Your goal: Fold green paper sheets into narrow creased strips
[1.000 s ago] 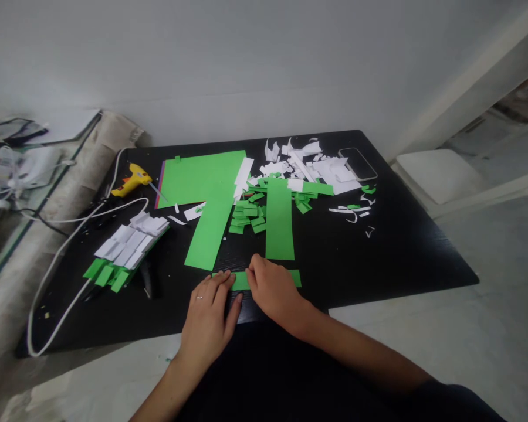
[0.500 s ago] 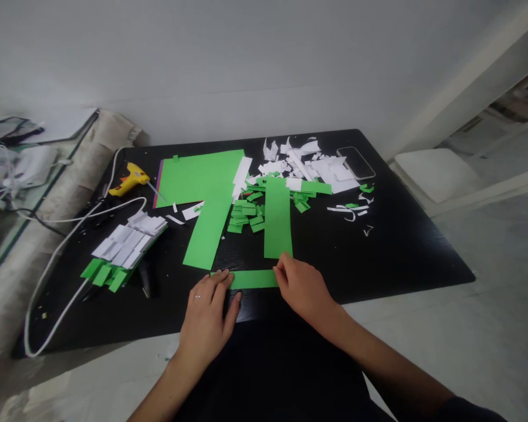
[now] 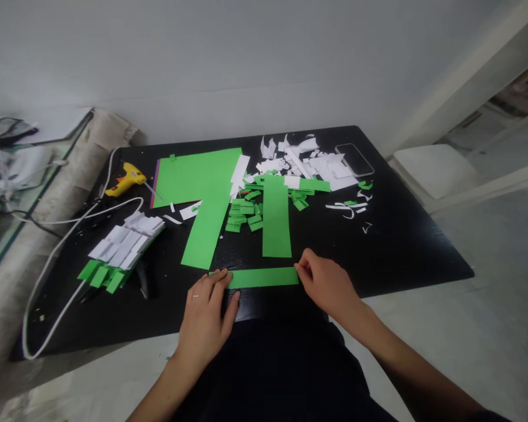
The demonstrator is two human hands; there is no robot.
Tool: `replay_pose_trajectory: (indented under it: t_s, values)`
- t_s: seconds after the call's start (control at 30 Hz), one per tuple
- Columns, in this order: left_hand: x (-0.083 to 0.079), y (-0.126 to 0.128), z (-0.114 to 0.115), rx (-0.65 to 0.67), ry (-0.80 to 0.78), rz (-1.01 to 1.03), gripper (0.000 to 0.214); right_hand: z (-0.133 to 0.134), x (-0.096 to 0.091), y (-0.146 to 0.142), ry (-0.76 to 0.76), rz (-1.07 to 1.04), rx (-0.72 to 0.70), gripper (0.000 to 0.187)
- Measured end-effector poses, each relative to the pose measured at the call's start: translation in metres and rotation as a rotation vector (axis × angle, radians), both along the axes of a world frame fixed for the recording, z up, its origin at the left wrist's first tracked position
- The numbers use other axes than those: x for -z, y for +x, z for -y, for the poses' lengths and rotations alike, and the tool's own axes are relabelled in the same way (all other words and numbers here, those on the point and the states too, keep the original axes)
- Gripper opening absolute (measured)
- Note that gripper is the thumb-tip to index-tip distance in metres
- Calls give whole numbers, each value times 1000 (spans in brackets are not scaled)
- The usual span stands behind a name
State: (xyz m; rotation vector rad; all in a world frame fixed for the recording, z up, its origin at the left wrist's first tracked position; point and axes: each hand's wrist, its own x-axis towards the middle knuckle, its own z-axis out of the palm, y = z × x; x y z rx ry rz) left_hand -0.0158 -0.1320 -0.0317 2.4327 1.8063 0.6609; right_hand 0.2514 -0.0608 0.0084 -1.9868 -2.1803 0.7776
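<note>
A narrow green strip (image 3: 264,278) lies crosswise on the black surface (image 3: 387,246), at the lower centre of the frame, just below a wider green piece (image 3: 276,225). The left hand (image 3: 205,313) is spread, palm down, its fingers resting on the strip's left end. The right hand (image 3: 330,286) is curled closed, fingertips at the right end; whether they pinch or only press, I cannot tell. The strip looks like paper: probably light, flexible, easily creased, and apt to slide unless pinned. Flat pressure near both short ends should suit it best; a hard pinch mid-length could buckle it.
</note>
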Motion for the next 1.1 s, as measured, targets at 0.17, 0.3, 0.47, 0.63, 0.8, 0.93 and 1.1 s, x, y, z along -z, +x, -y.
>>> replay_pose_trajectory:
  t_s: [0.17,0.3,0.47,0.63,0.8,0.93,1.1]
  values:
    - [-4,-4,-2,1,-44,86,28,-5,-2,8,-30,-67,15,18]
    - [-15,-6,-12,4,-49,150,25,-12,-7,9,-11,-289,40,19]
    - [-26,19,-36,51,-172,229,16,-8,-6,-8,36,-361,-107,12]
    - [-29,61,-59,13,-455,80,24,-5,-4,-17,5,-256,-158,8]
    - [-36,69,-68,-66,-554,-57,34,-7,-7,-16,-4,-221,-153,10]
    - [-44,52,-68,-99,-610,-120,38,-9,-9,-16,-35,-227,-147,13]
    - [-51,21,-66,-185,-681,-176,39,-9,-7,-15,-45,-252,-146,15]
